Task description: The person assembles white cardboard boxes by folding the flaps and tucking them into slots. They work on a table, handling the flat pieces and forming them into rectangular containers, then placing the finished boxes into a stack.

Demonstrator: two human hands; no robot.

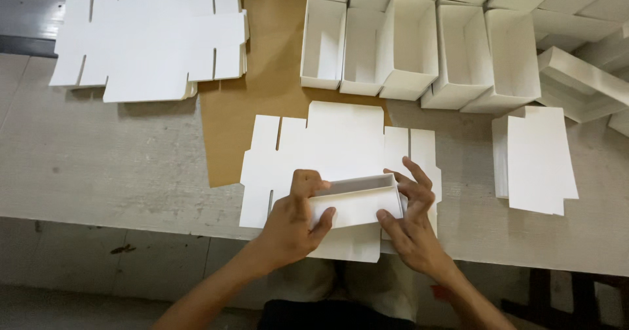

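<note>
The person stands at a grey table (pixel 98 166), both hands on a half-folded white box (pixel 357 202) at the near edge. The left hand (pixel 291 222) clasps the box's left end, thumb up over the top edge and fingers curled along the front wall. The right hand (pixel 409 218) closes on the right end, thumb pressed to the front wall and fingers spread around the corner and back. The box sits on a flat white blank (pixel 327 146), a die-cut sheet with slots and flaps that spreads out under and beyond both hands; the box looks to be folded up from this sheet or resting right on it, I cannot tell which.

Under the far part of the blank lies a brown sheet (pixel 268 61) running away toward the back of the table. To the far left a stack of flat blanks (pixel 151 35) rests partly on the brown sheet. Across the back right stands a row of finished boxes (pixel 426 48), open tops, packed side by side, with more tipped against each other further right. Just right of the hands, well apart from them, lies a small pile of folded white pieces (pixel 537 159).
</note>
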